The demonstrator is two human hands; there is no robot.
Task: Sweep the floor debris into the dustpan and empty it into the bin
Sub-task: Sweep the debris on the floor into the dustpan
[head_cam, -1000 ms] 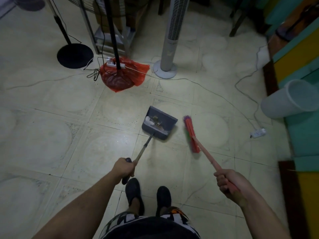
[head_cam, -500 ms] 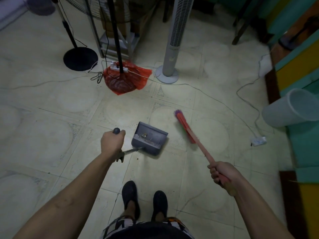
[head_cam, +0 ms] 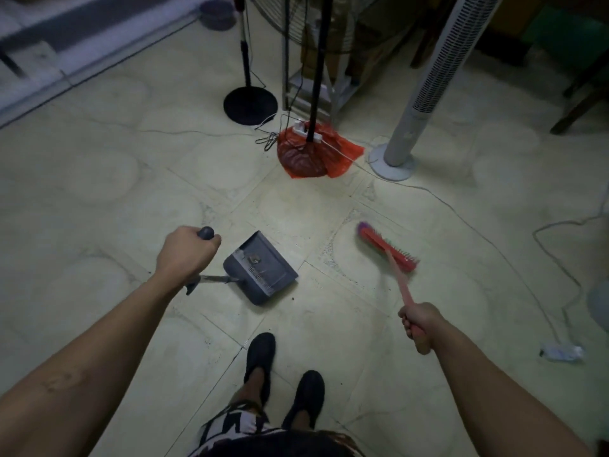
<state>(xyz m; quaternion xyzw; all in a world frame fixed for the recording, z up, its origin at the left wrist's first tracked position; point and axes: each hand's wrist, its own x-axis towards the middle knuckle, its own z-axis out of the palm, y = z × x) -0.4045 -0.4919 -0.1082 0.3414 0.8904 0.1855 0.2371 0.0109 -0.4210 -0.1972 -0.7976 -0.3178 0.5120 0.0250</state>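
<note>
the bits [head_cam: 254,258] in the grey dustpan [head_cam: 267,275] are too dim to identify; it rests on the tile floor [head_cam: 99,209] ahead of the shoes [head_cam: 260,354], mouth angled up-right toward the red broom [head_cam: 387,247], left hand [head_cam: 186,255] fingers wrapped around its handle [head_cam: 214,278], right hand [head_cam: 418,324] fingers curled round the broomstick [head_cam: 400,285].

One wide-angle camera, worn on the head, faces forward and steeply down at the pale tiled floor [head_cam: 99,192]. The left hand [head_cam: 184,255] and right hand [head_cam: 418,324] sit near, mid-frame, with black slip-on shoes [head_cam: 260,354] by the bottom edge. The dim far edges seem bent.
</note>
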